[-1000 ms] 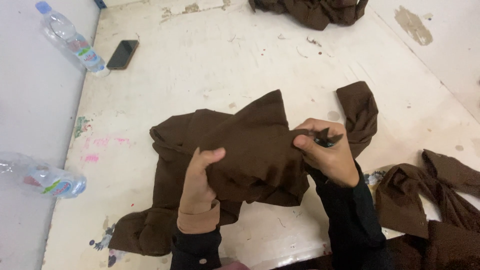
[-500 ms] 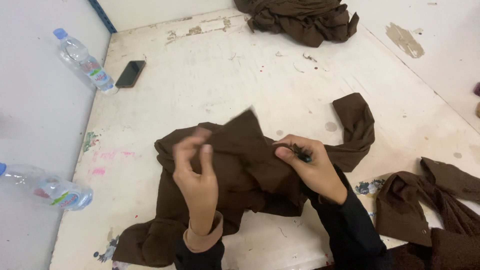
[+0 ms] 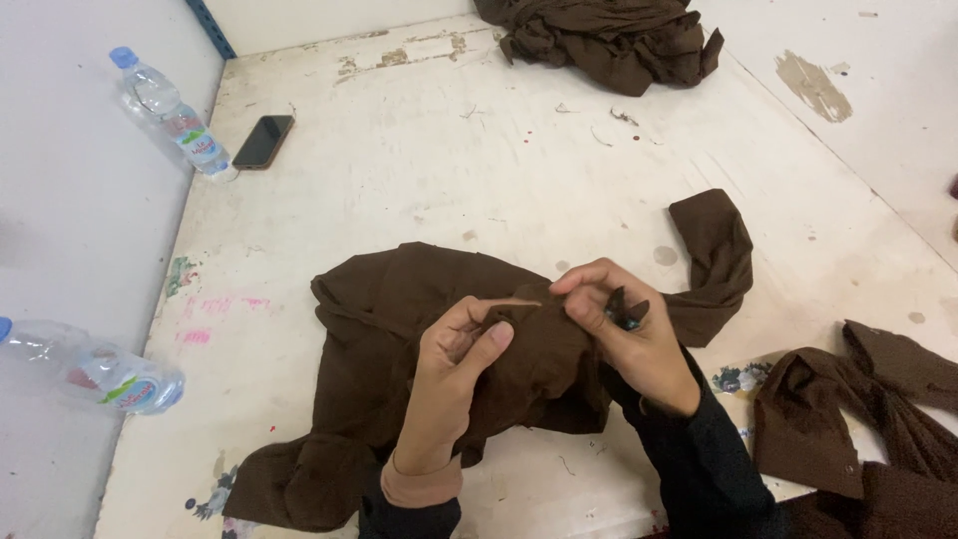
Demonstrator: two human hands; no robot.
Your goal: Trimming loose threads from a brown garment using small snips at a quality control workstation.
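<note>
Small dark tool [image 3: 627, 307] in right hand [image 3: 629, 339] was mostly covered by the fingers; kind not determinable. Garment [image 3: 399, 329] under both hands was hidden at the pinch point. Near bottle [image 3: 95, 369] was cut off by left edge. Right-hand cloth [image 3: 858, 419] ran off the bottom edge, far pile [image 3: 609, 40] off the top.

left hand [image 3: 454, 369]: bare, no rings or watch seen, short plain nails | left cuff: tan ribbed band at the wrist, dark navy sleeve below it | right hand [image 3: 629, 334]: bare | right sleeve: long, dark navy, snug to the wrist
</note>
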